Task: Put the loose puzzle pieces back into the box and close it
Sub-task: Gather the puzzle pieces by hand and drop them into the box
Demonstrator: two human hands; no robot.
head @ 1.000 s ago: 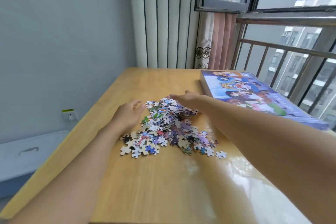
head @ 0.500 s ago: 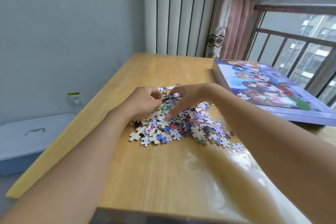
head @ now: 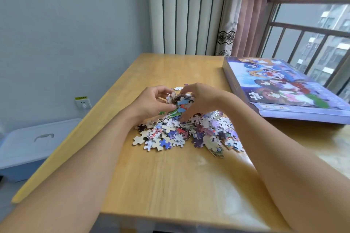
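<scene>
Two hands, one box, one heap of puzzle pieces [head: 189, 130] – too many to count, spread mid-table. Left hand [head: 151, 100] and right hand [head: 202, 98] face each other over the far end of the heap, fingers curled in, squeezing a raised clump of pieces [head: 180, 100] between them; clump sits above the rest of the pile. One stray piece [head: 178, 88] lies just beyond the hands, apart from the heap.

Surface: light wood table [head: 170, 176], glossy, set in a corner w/ a grey wall on the left and a window w/ railing [head: 310, 32] on the right. A pinkish curtain [head: 246, 24] hangs at the far corner. Wall socket [head: 82, 102] w/ a plug in it, low on the left wall.

Containers: the puzzle box [head: 284, 89] – flat, purple, cartoon art on top – lies shut on the table's right side, near the heap but not touching; contents can't be seen. A lidded plastic bin [head: 28, 143] sits on the floor at left, closed.
</scene>
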